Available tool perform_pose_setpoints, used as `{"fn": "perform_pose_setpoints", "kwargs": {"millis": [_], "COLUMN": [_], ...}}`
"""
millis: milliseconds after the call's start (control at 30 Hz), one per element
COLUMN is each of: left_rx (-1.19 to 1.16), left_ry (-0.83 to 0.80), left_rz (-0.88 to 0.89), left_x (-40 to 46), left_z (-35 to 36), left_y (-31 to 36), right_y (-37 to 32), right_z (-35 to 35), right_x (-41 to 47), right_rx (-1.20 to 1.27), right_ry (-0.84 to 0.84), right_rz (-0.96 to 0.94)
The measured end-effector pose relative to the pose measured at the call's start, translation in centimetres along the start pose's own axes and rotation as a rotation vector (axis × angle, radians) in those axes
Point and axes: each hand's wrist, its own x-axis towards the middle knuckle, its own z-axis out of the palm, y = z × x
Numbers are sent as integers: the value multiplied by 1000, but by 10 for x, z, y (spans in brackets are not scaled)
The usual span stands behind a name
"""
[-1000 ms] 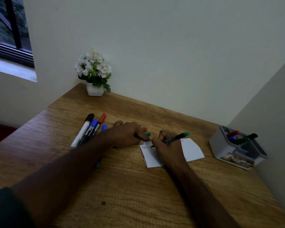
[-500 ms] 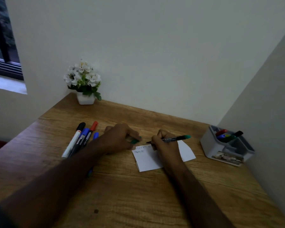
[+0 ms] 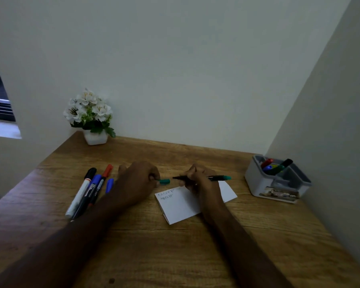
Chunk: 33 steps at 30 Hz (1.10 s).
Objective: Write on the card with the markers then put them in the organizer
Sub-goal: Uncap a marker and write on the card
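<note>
Four spare markers (image 3: 87, 192) lie behind the left hand (image 3: 136, 181) pinching a green cap (image 3: 164, 181); right hand (image 3: 197, 181) grips the green marker (image 3: 216, 178), half-hiding the card (image 3: 179, 206).

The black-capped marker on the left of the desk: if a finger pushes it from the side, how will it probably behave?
The black-capped marker looks round and slim, so it would probably roll rather than slide. The blue-capped marker lies right against it, so a push that way would likely shift both. It seems stiff and light.
</note>
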Motion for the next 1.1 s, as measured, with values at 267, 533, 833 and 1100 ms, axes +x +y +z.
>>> {"fn": "perform_pose_setpoints", "kwargs": {"millis": [267, 533, 833, 1100], "left_rx": [-426, -494, -547, -655], "left_ry": [109, 72, 55, -55], "left_rz": [110, 190, 205, 193], "left_x": [1, -4, -6, -6], "left_z": [1, -6, -10, -13], "left_y": [-7, -1, 0, 3], "right_y": [-7, -9, -6, -6], "right_z": [-12, -10, -12, -11], "right_x": [0, -1, 0, -1], "right_rx": [7, -58, 24, 28], "right_ry": [109, 147, 81, -39], "right_rz": [-188, -227, -201, -156]}}
